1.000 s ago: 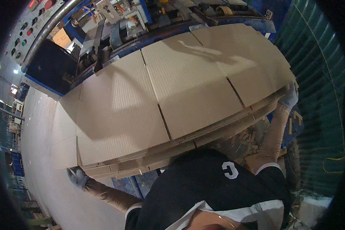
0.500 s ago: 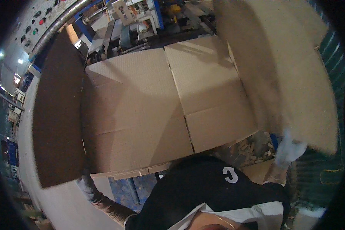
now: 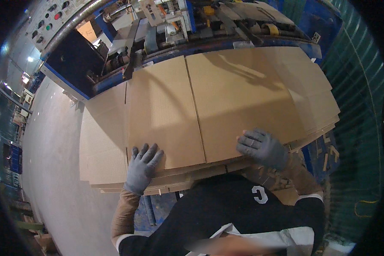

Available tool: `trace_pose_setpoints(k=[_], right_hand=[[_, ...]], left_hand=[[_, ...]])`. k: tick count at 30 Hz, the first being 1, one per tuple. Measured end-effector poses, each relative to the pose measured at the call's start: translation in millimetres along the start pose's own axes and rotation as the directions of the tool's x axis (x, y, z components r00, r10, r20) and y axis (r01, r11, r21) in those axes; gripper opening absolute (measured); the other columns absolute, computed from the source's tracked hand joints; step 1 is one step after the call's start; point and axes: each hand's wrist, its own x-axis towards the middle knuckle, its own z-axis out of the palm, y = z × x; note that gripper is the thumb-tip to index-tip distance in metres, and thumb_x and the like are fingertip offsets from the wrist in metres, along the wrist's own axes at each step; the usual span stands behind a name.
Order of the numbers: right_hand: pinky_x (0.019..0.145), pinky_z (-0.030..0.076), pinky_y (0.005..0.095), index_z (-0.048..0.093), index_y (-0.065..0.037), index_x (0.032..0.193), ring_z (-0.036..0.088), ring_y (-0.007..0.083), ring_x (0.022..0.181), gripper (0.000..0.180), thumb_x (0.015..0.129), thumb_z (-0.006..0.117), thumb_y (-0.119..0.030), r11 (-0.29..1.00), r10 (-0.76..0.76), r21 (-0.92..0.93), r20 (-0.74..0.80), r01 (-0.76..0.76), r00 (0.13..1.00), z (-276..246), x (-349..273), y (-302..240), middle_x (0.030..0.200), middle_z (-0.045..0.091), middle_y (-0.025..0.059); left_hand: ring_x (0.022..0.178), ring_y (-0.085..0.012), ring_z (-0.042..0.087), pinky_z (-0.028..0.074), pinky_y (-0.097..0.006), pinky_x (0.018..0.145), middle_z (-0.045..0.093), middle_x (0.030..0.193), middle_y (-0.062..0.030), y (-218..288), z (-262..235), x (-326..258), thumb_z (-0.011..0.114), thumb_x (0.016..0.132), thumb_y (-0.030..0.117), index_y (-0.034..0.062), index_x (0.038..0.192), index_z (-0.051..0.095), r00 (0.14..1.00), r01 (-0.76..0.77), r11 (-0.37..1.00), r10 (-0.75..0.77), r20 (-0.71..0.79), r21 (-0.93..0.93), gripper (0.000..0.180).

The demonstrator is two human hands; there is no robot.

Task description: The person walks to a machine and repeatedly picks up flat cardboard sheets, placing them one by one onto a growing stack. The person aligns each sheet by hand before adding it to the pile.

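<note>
A flat cardboard sheet (image 3: 234, 98) lies on top of a stack of cardboard sheets (image 3: 102, 136) in front of me, a dark slot line running across its middle. My left hand (image 3: 141, 168), in a grey glove, rests on the near left part of the top sheet with fingers spread. Toward the near right edge, my right hand (image 3: 262, 148), gloved alike, lies flat on the sheet with its fingers stretched out. Neither hand grips anything. The stack's lower layers show as uneven edges at the near side and the right.
Beyond the stack stands a blue machine (image 3: 192, 42) with rollers and metal arms. A control panel (image 3: 51, 21) with buttons is at the upper left. Cardboard scraps (image 3: 326, 155) lie at the right, beside a green corrugated wall (image 3: 354, 98). Grey floor (image 3: 51, 170) extends on the left.
The raised side panels of the cardboard are down flat now. Both hands have let go of the outer edges and moved inward onto the top sheet.
</note>
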Motion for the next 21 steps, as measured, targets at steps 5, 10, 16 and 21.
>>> trace_pose_setpoints(k=[5,10,16,21], right_hand=[[0.102,0.036,0.0511,0.055,-0.010,0.125,0.050,0.0342,0.121,0.066,0.078,0.058,-0.057,0.975,0.222,-0.008,0.053,-0.222,0.974,-12.4,0.9,37.3,0.129,0.056,0.0135],[0.104,0.035,0.0475,0.055,-0.006,0.123,0.047,0.0350,0.123,0.085,0.069,0.056,-0.072,0.955,0.293,-0.073,0.076,-0.288,0.953,-7.0,26.6,93.0,0.130,0.053,0.0150],[0.096,0.041,0.0451,0.055,-0.006,0.121,0.052,0.0346,0.114,0.080,0.074,0.055,-0.070,0.956,0.293,0.018,-0.032,-0.293,0.956,21.9,83.8,162.8,0.125,0.056,0.0153],[0.096,0.043,0.0447,0.055,-0.006,0.124,0.052,0.0344,0.117,0.066,0.081,0.059,-0.056,0.867,0.488,-0.054,-0.105,-0.495,0.867,36.2,115.2,184.0,0.128,0.055,0.0139]], left_hand=[[0.121,-0.0382,0.048,0.030,-0.059,0.103,0.051,0.134,-0.0147,-14.7,5.3,7.9,0.055,0.080,0.015,0.0141,0.129,0.054,0.998,0.001,1.000,-0.002,-0.067,-0.017,0.049],[0.120,-0.0386,0.049,0.034,-0.051,0.105,0.052,0.133,-0.0161,-50.5,15.3,39.0,0.060,0.073,0.011,0.0125,0.130,0.053,0.966,0.010,0.998,-0.027,-0.257,-0.068,0.057],[0.119,-0.0369,0.049,0.037,-0.045,0.104,0.051,0.132,-0.0176,-124.8,44.0,130.6,0.065,0.072,0.005,0.0097,0.131,0.052,0.919,0.060,0.998,-0.067,-0.389,-0.029,0.061],[0.122,-0.0348,0.048,0.038,-0.043,0.103,0.051,0.133,-0.0186,-120.5,45.3,185.5,0.062,0.084,0.020,0.0062,0.135,0.047,0.830,0.311,0.942,-0.205,-0.519,0.125,0.055]])
